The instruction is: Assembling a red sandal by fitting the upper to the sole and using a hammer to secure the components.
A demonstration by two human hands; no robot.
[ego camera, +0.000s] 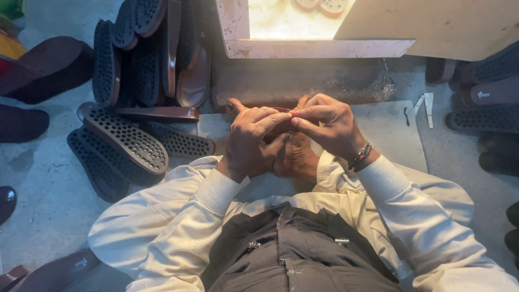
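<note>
Both hands hold one brown sole piece (281, 127) close to the body, above the floor (48, 184). The left hand (250, 141) wraps it from below; the right hand (330, 125) pinches its upper edge. I think the pinch may slip, because the edge is thin.

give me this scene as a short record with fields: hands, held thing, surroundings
left hand: left hand closed around a dark brown shoe piece
right hand: right hand pinching the same piece at its top edge
wrist: beaded bracelet on the right wrist
left side: pile of dark studded rubber soles on the grey floor
ahead: pale worn wooden frame
</note>
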